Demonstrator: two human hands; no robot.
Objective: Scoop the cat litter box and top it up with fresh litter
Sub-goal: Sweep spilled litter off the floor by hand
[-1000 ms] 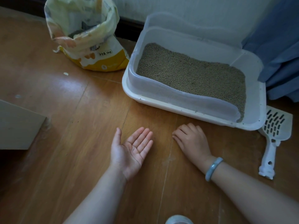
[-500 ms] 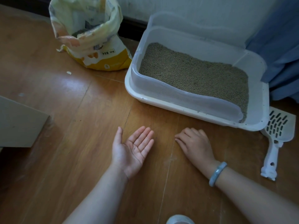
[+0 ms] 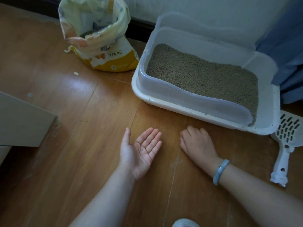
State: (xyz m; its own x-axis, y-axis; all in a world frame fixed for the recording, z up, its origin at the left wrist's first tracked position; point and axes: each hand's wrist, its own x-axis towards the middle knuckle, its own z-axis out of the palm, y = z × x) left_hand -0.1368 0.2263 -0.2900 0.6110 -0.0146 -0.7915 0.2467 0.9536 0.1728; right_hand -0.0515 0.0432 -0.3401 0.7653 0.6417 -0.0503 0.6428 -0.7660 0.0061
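Observation:
A white litter box (image 3: 177, 106) with a translucent rim stands on the wooden floor at the upper right, holding a level bed of grey-brown litter (image 3: 201, 76). An opened yellow-and-white litter bag (image 3: 98, 41) stands to its left by the wall. A white slotted scoop (image 3: 286, 145) lies on the floor at the box's right corner. My left hand (image 3: 141, 153) rests palm up and empty in front of the box. My right hand (image 3: 196, 143) lies palm down on the floor, fingers curled under, holding nothing, a pale blue bangle on its wrist.
A blue curtain (image 3: 285, 38) hangs at the right behind the box. A pale board or furniture edge (image 3: 21, 123) juts in from the left. A dark skirting board (image 3: 141, 28) runs along the wall. A white rounded object (image 3: 185, 223) shows at the bottom edge.
Both hands stay in the same pose on the floor. The view has shifted a little, so the box, bag and scoop sit slightly further right and lower in the frame.

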